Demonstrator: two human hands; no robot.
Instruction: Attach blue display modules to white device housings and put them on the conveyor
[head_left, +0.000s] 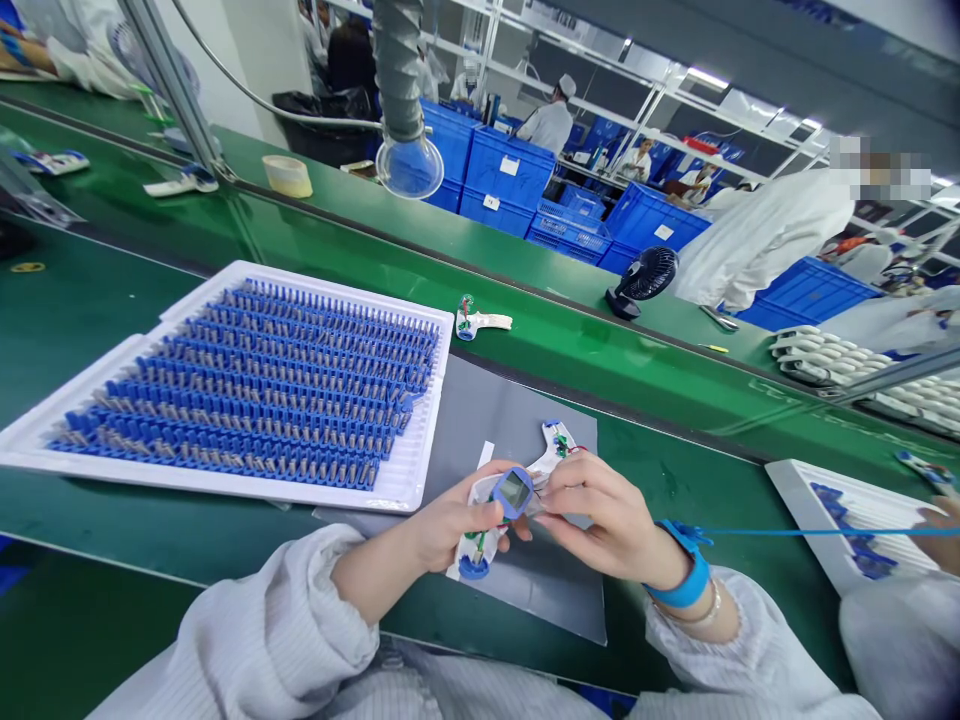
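My left hand (450,520) grips a white plastic thermometer shell (480,545) and steadies a small blue-framed display piece (514,492) against it. My right hand (596,515) pinches at the same display piece from the right, fingers curled. A blue wrist strap (686,575) with a blue cord sits on my right wrist. Under my hands lies a grey mat (517,420), and a second white shell half (555,445) with wires lies on it just beyond my fingers.
A white tray (420,440) of several rows of blue parts lies to the left. On the green conveyor (525,330) lies one white shell (480,322). A black fan (641,280), blue crates, another tray (810,500) at right and people in white coats are around.
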